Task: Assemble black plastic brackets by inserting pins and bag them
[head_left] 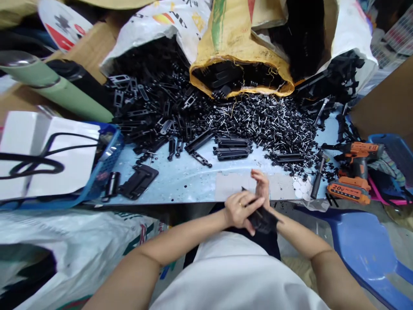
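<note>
A dark black plastic part (pixel 263 220), blurred, lies just past the table's front edge, against my right wrist. My left hand (pixel 239 208), with a ring on one finger, closes over the part from the left. My right hand (pixel 262 186) stands upright behind it, fingers lifted and loosely bent, palm near the part. The contact between right palm and part is hidden. Just beyond my hands is a pale board (pixel 227 185) on the blue tabletop (pixel 174 181). Farther back, black elongated parts (pixel 232 148) lie stacked together.
Many black-headed metal pins (pixel 264 120) and black link pieces (pixel 148 107) spill from sacks, including a yellow sack (pixel 232 38). At right are a hammer (pixel 318 176) and an orange cordless drill (pixel 351 172). A blue basket (pixel 111 150) stands left, a blue chair (pixel 364 245) lower right.
</note>
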A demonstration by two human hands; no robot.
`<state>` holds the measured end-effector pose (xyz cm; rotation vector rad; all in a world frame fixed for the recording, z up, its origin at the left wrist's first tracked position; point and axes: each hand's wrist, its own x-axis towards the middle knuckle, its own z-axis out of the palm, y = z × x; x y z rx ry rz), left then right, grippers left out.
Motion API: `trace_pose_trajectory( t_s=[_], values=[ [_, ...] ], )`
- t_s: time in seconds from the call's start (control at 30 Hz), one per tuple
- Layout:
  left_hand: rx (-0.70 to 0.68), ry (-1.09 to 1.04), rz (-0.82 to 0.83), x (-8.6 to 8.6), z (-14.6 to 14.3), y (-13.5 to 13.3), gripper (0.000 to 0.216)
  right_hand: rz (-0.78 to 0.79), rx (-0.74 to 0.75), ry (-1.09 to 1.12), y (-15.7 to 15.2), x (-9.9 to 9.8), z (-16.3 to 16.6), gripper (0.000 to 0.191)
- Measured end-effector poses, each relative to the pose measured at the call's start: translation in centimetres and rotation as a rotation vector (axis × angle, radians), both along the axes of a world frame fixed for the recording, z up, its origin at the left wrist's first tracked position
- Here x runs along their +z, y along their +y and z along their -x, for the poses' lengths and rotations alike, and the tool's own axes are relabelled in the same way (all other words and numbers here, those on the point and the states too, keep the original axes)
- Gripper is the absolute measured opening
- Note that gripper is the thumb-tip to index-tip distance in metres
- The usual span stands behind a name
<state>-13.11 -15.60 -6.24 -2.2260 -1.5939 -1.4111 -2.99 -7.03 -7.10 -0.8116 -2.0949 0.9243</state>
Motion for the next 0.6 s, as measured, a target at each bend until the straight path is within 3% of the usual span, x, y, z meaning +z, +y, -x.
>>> trace_pose_trajectory(
  t_s=[0.1, 0.23, 0.33, 0.43, 0.5, 0.6],
  values=[
    [0.183, 0.265, 0.136, -1.8, 2.8, 2.4, 0.066, -0.255, 0.02, -0.333, 6.5, 1.7, -2.6, 0.034],
    [0.21, 0.433, 0.331, -2.3, 5.7, 5.8, 0.03, -0.449, -0.021, -0.71, 14.4, 4.0, -7.3, 0.046],
    [0.254, 0.427, 0.42, -1.8, 6.5, 7.6, 0.028, -0.477, 0.096, -0.75, 17.4, 4.7, -8.8, 0.034],
    [0.381, 0.332, 0.408, -1.1, 7.7, 7.6, 0.032, -0.485, 0.117, -0.697, 17.7, 5.4, -8.4, 0.023],
    [0.62, 0.196, 0.431, -0.9, 9.3, 6.6, 0.031, -0.398, 0.081, -0.631, 16.6, 5.8, -7.6, 0.027],
    [1.013, -0.041, 0.653, -1.0, 12.3, 5.2, 0.038, 0.028, 0.078, -0.427, 13.9, 5.8, -5.8, 0.039]
  ],
)
